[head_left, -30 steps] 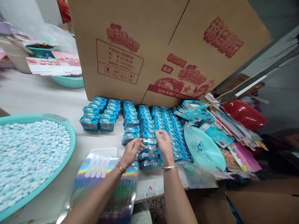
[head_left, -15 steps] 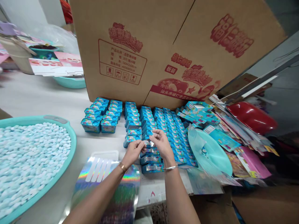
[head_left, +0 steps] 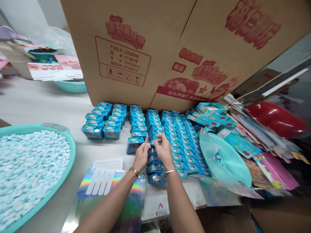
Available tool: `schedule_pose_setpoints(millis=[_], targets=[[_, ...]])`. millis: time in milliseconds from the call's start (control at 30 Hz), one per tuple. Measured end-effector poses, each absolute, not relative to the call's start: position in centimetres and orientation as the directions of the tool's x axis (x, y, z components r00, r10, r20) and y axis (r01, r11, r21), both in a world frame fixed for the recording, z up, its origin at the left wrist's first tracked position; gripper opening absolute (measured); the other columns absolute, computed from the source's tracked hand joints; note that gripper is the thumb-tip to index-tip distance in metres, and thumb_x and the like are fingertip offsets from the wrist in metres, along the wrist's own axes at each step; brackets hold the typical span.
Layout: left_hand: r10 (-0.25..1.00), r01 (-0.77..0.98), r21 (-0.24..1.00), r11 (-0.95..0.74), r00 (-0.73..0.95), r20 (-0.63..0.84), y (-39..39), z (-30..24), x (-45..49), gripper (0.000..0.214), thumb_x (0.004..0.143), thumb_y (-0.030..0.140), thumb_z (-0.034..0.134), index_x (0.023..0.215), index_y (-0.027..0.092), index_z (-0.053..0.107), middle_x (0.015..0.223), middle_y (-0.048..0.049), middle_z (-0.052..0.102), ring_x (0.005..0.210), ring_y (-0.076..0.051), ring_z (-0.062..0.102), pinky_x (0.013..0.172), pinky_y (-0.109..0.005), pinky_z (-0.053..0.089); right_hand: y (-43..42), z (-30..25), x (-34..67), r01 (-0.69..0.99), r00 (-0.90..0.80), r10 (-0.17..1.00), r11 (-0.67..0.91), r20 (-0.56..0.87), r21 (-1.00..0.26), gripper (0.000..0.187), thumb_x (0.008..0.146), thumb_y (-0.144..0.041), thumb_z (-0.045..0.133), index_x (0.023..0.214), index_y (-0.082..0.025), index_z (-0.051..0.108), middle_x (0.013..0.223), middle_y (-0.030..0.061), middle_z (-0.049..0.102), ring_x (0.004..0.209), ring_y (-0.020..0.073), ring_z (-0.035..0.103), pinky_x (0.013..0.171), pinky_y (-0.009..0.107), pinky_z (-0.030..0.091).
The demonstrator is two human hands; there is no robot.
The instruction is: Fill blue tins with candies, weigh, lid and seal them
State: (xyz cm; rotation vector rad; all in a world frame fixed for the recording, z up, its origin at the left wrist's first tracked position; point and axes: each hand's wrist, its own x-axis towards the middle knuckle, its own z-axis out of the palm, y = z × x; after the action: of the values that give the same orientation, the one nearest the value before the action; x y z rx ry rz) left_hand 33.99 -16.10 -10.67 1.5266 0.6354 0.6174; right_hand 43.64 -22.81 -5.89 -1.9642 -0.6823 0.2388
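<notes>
My left hand (head_left: 141,156) is closed in a pinch on a small shiny clear strip (head_left: 150,144). The fingers of my right hand (head_left: 162,149) are also pinched, at the strip's other side. Both hands hover over a column of small blue boxes (head_left: 155,168), several of which show shiny tops near the front. Just left of my left hand stands a single blue box (head_left: 134,144), a little askew. Below my left forearm lies a rainbow-shiny sheet (head_left: 84,184) with several white strip-shaped gaps.
A turquoise basin (head_left: 72,149) full of pale blue candy-like pieces stands at left. Behind the boxes rises a large carton (head_left: 165,32). At right are a turquoise bowl (head_left: 235,161) with clear plastic, flat blue packaging (head_left: 239,142) and a red glossy object (head_left: 279,118).
Both hands have shifted slightly left and stay close together at the strip. The front box of the column beside my left hand now sits more askew, apart from those behind. The view has shifted a little.
</notes>
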Motion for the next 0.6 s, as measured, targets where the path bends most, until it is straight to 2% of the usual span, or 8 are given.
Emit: schedule_pose_setpoints(millis=[67,167,333,400,467,533,600], targets=[[0.714,0.000,1.000,-0.020,0.700,0.015,-16.0,-11.1,34.6,0.034,0.096,0.037,0.039,0.081,0.016,0.062,0.124,-0.0131,0.066,0.131,-0.024,0.050,0.107,-0.038,0.039,-22.9,-6.2,43.8,0.354,0.826,0.550,-0.337,0.123,-0.872,0.024,0.079,-0.032,0.056,0.099,-0.020,0.057,0.071,-0.0031,0.057,0.062,0.0149,0.055,0.061,0.027,0.043],[0.738,0.034,0.998,-0.049,0.675,0.013,-16.0,-11.7,34.9,0.034,0.097,0.035,0.037,0.083,0.017,0.063,0.130,-0.0133,0.063,0.136,-0.025,0.045,0.110,-0.040,0.036,-22.9,-6.4,43.9,0.335,0.832,0.543,-0.321,0.118,-0.886,0.024,0.077,-0.032,0.057,0.098,-0.020,0.057,0.070,-0.0029,0.057,0.062,0.0151,0.055,0.059,0.026,0.042],[0.793,0.180,0.950,-0.254,0.602,0.098,-15.4,-11.5,34.1,0.036,0.097,0.035,0.038,0.084,0.019,0.068,0.143,-0.0095,0.054,0.148,-0.024,0.023,0.117,-0.043,0.026,-22.7,-6.4,43.9,0.300,0.840,0.530,-0.278,0.115,-0.913,0.024,0.074,-0.032,0.059,0.096,-0.020,0.058,0.067,-0.0031,0.058,0.061,0.0154,0.056,0.058,0.026,0.043],[0.750,0.177,0.925,-0.336,0.645,0.149,-14.7,-10.6,33.9,0.034,0.095,0.035,0.042,0.079,0.020,0.069,0.134,-0.0087,0.062,0.143,-0.024,0.034,0.116,-0.042,0.029,-22.6,-6.2,44.3,0.285,0.861,0.494,-0.279,0.117,-0.917,0.024,0.074,-0.033,0.060,0.095,-0.021,0.058,0.067,-0.0033,0.059,0.061,0.0154,0.056,0.059,0.026,0.043],[0.682,0.184,0.889,-0.419,0.710,0.174,-13.8,-9.2,34.0,0.035,0.093,0.036,0.043,0.073,0.021,0.068,0.111,-0.0077,0.072,0.127,-0.023,0.053,0.109,-0.038,0.037,-22.7,-6.0,44.8,0.276,0.876,0.469,-0.290,0.116,-0.916,0.024,0.073,-0.034,0.060,0.093,-0.020,0.057,0.066,-0.0038,0.058,0.061,0.0153,0.057,0.060,0.026,0.043],[0.612,0.238,0.839,-0.490,0.779,0.137,-12.8,-7.6,34.4,0.038,0.092,0.039,0.044,0.070,0.021,0.069,0.090,-0.0063,0.074,0.102,-0.022,0.064,0.093,-0.032,0.045,-22.8,-5.7,45.3,0.288,0.883,0.453,-0.316,0.123,-0.904,0.024,0.074,-0.034,0.060,0.093,-0.020,0.058,0.064,-0.0040,0.058,0.060,0.0151,0.056,0.059,0.025,0.041],[0.548,0.314,0.783,-0.537,0.835,0.041,-11.7,-6.3,34.9,0.041,0.091,0.043,0.045,0.067,0.021,0.069,0.076,-0.0054,0.072,0.080,-0.020,0.065,0.074,-0.028,0.044,-23.1,-5.4,45.5,0.316,0.887,0.440,-0.363,0.138,-0.877,0.023,0.075,-0.033,0.059,0.093,-0.020,0.058,0.063,-0.0041,0.059,0.059,0.0151,0.055,0.058,0.025,0.040]])
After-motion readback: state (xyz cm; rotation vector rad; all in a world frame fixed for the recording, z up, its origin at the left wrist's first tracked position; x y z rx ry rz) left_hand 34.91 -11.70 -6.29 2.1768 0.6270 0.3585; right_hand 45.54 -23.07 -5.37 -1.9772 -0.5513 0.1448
